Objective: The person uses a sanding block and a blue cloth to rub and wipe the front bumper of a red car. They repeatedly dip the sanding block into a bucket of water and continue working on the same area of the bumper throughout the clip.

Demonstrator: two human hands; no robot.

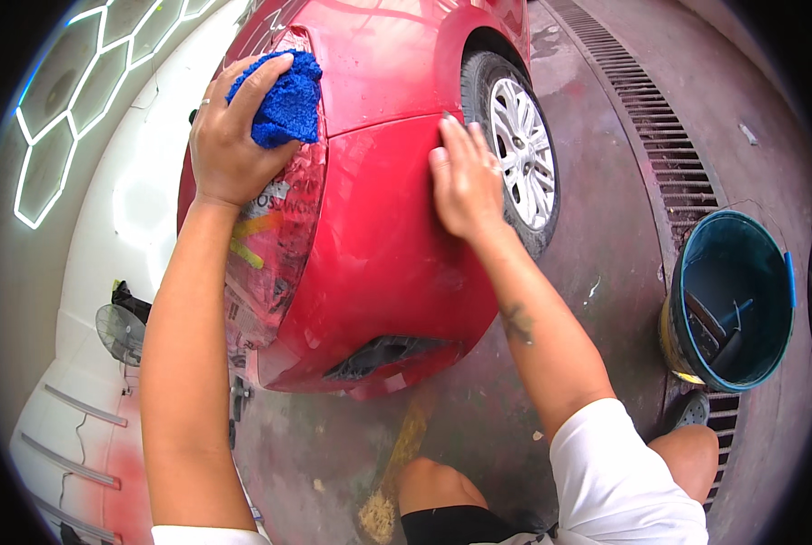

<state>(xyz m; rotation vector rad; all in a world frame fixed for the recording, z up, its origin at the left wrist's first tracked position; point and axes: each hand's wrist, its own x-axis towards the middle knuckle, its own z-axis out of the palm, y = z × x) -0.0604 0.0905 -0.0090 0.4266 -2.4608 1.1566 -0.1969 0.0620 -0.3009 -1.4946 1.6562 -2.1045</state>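
My left hand (229, 150) grips a bunched blue microfibre cloth (288, 98) at the top of a masked strip. Printed paper and clear film (274, 259) cover that strip on the corner of a red car (388, 209). My right hand (468, 177) lies flat on the red bumper beside the wheel arch, its fingers stretched out and the thumb apart. A small dark sliver shows at its fingertips, and I cannot make out what it is. Whatever lies beneath the palm is hidden.
The car's wheel (522, 150) stands just right of my right hand. A dark teal bucket (733, 304) with murky water and dark tools is on the right, by a floor drain grate (651, 127). On the left are a fan (120, 332) and hexagonal lights (79, 91).
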